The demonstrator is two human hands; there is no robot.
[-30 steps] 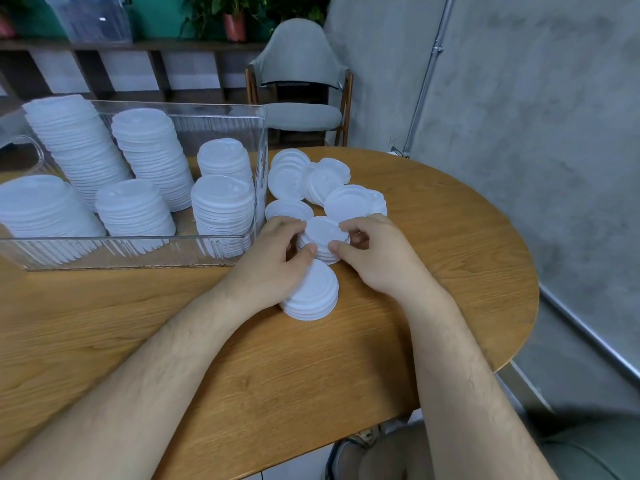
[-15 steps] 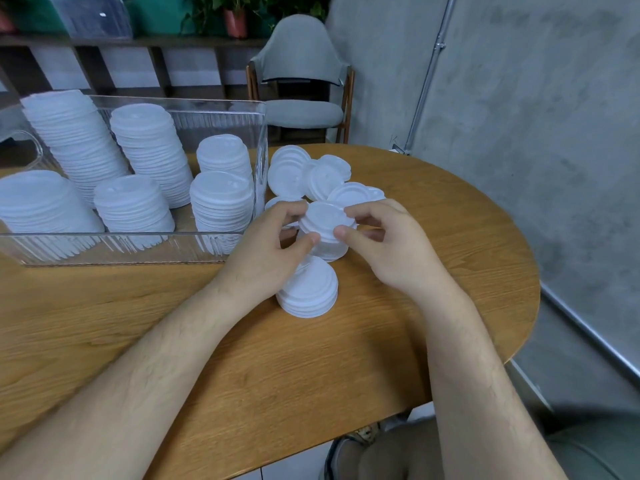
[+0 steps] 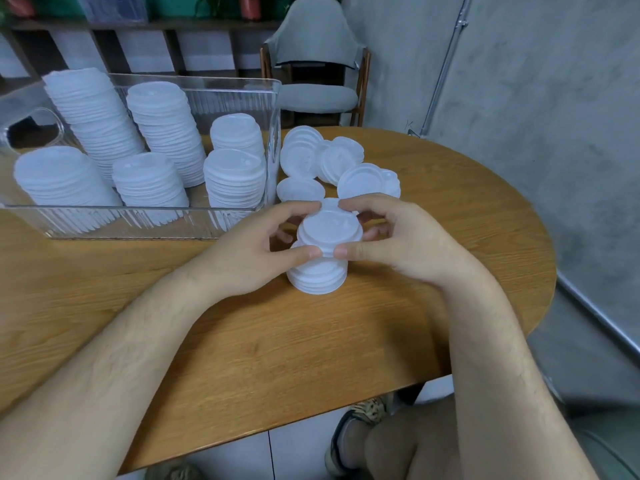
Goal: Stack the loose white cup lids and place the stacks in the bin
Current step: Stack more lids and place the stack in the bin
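Note:
Both hands hold a small stack of white lids (image 3: 329, 231) just above a second short stack of lids (image 3: 317, 276) that rests on the wooden table (image 3: 242, 341). My left hand (image 3: 256, 252) grips the held stack from the left, my right hand (image 3: 398, 237) from the right, thumbs at its near edge. Several loose lids (image 3: 322, 161) lie beyond my hands, beside the bin. The clear plastic bin (image 3: 273, 143) at the left holds several tall lid stacks (image 3: 166, 129).
A grey chair (image 3: 317, 67) stands behind the table. A concrete wall (image 3: 536, 98) runs along the right. The table's rounded edge curves close at the right and front. My knee and a shoe show below the table.
Both hands lifted the small stack off the table and brought it back toward me, over the short stack. The loose lids and the bin did not move.

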